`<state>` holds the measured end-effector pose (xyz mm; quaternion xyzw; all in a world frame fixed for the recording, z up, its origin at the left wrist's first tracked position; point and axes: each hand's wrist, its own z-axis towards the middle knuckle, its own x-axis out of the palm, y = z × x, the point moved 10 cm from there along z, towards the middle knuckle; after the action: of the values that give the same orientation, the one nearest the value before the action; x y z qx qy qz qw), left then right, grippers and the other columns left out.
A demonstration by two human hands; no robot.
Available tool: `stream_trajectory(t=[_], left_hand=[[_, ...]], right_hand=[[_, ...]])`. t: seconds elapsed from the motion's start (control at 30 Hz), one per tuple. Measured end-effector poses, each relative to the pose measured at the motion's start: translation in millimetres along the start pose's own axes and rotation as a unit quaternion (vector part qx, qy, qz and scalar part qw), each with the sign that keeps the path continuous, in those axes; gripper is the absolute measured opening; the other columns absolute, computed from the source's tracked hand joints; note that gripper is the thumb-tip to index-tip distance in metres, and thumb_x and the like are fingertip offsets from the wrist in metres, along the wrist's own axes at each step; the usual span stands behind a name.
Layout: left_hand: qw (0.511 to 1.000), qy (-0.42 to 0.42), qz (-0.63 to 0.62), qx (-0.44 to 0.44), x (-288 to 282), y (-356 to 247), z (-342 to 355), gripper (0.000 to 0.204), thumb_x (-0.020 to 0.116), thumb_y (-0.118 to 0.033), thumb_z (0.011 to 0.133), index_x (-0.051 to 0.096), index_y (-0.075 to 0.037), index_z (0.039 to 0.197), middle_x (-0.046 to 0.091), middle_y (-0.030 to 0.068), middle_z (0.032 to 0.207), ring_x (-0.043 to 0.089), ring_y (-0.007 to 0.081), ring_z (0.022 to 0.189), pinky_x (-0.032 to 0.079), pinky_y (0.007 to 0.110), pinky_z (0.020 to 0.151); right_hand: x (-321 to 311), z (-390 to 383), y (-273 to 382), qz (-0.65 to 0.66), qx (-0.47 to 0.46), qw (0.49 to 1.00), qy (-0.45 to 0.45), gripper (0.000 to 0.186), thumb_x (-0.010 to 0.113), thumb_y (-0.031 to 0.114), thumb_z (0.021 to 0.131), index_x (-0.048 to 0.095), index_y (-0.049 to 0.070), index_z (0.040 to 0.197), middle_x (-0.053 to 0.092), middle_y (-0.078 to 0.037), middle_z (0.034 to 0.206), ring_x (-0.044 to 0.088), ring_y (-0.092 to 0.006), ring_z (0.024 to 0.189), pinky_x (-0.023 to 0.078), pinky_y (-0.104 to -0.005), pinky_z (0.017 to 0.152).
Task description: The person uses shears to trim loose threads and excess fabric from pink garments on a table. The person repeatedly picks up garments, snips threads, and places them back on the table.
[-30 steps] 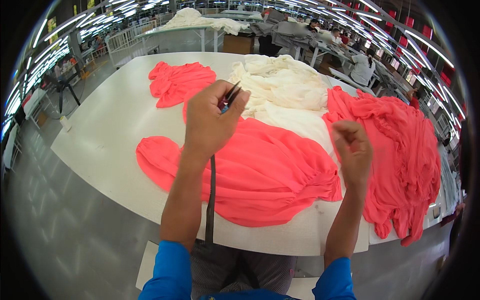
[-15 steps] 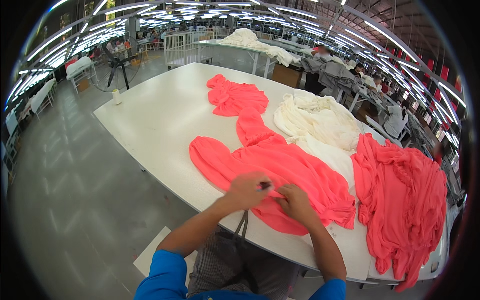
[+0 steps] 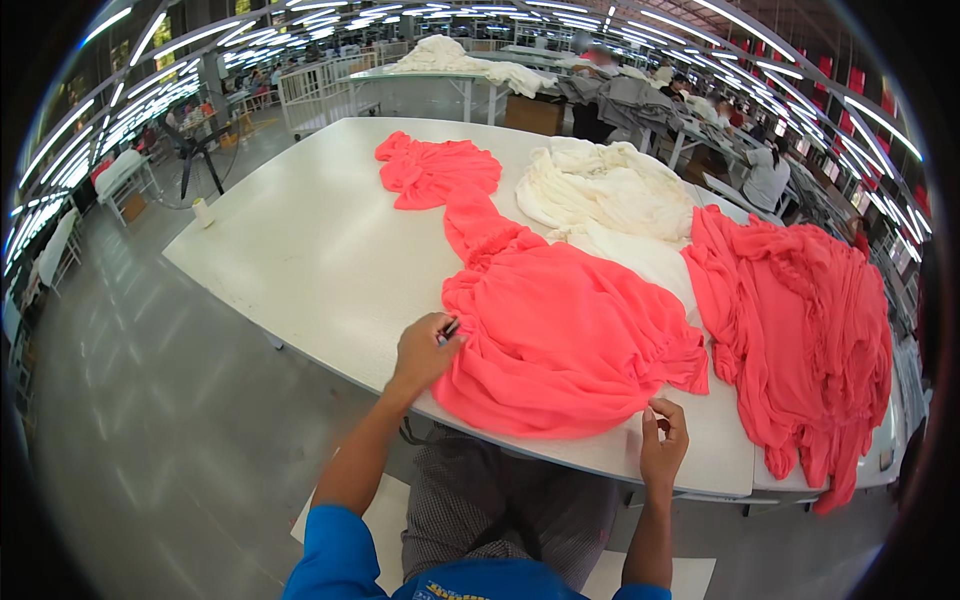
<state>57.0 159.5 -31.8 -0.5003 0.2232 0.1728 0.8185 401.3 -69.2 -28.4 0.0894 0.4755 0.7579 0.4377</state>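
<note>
A coral-pink gathered garment (image 3: 570, 340) lies spread at the near edge of the white table (image 3: 310, 240). My left hand (image 3: 425, 352) rests at its left edge, fingers closed round a small dark tool (image 3: 449, 330) that looks like thread snips; the fingers hide most of it. At the garment's near right edge my right hand (image 3: 664, 447) pinches the hem between thumb and fingers. A narrower coral piece (image 3: 440, 172) stretches away from the garment toward the far side of the table.
Cream cloth (image 3: 605, 190) is heaped behind the garment. To the right, a large coral pile (image 3: 800, 330) hangs over the table edge. A thread cone (image 3: 203, 212) stands at the left corner, with a floor fan (image 3: 195, 150) beyond. Co-workers sit at the far right.
My hands have moved apart, the left to the garment's left edge, the right to its near right edge. The part sticking out at left has been drawn in, and the cloth lies rounder.
</note>
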Motion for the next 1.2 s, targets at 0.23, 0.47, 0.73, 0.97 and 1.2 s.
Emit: stream_trajectory(t=[0.23, 0.47, 0.73, 0.97, 1.2], left_hand=[[0.958, 0.090, -0.155, 0.225, 59, -145, -72, 0.026, 0.067, 0.010, 0.068, 0.064, -0.005, 0.090, 0.060, 0.0079, 0.095, 0.057, 0.0171, 0.070, 0.046, 0.027, 0.061], [0.954, 0.168, -0.147, 0.200, 103, -144, -119, 0.033, 0.065, 0.012, 0.070, 0.067, -0.005, 0.097, 0.050, 0.0147, 0.125, 0.060, 0.0152, 0.078, 0.047, 0.024, 0.060], [0.922, 0.107, -0.373, 0.000, 100, -96, -112, 0.022, 0.066, 0.006, 0.081, 0.064, 0.000, 0.102, 0.057, 0.0138, 0.116, 0.055, 0.0060, 0.069, 0.045, 0.020, 0.061], [0.947, 0.195, -0.254, -0.012, 122, -103, -109, 0.013, 0.071, 0.001, 0.079, 0.061, -0.001, 0.088, 0.056, -0.0016, 0.070, 0.048, 0.0036, 0.062, 0.040, 0.019, 0.055], [0.912, 0.270, -0.304, -0.060, 132, -93, -113, 0.013, 0.070, -0.011, 0.086, 0.061, -0.002, 0.081, 0.053, -0.0013, 0.064, 0.047, 0.0040, 0.056, 0.037, 0.020, 0.051]], right_hand=[[98, -60, 15, 0.335, 0.210, 0.889, 0.230, 0.027, 0.056, 0.013, 0.097, 0.052, 0.000, 0.120, 0.061, -0.006, 0.105, 0.057, -0.0108, 0.100, 0.048, -0.0259, 0.083], [107, -72, 9, 0.433, 0.217, 0.849, 0.210, 0.025, 0.052, 0.014, 0.099, 0.051, -0.003, 0.118, 0.060, -0.005, 0.103, 0.058, -0.0089, 0.094, 0.049, -0.0252, 0.085], [108, -60, -14, 0.433, 0.280, 0.841, 0.164, 0.021, 0.048, 0.018, 0.101, 0.057, 0.000, 0.106, 0.061, 0.001, 0.088, 0.055, -0.0040, 0.080, 0.045, -0.0192, 0.072], [104, -63, -11, 0.383, 0.236, 0.866, 0.218, 0.022, 0.048, 0.022, 0.102, 0.058, 0.002, 0.098, 0.056, 0.004, 0.082, 0.048, -0.0012, 0.074, 0.041, -0.0180, 0.065], [107, -64, -12, 0.400, 0.282, 0.843, 0.224, 0.019, 0.054, 0.019, 0.099, 0.056, 0.001, 0.103, 0.059, 0.000, 0.085, 0.056, -0.0045, 0.076, 0.047, -0.0215, 0.067]])
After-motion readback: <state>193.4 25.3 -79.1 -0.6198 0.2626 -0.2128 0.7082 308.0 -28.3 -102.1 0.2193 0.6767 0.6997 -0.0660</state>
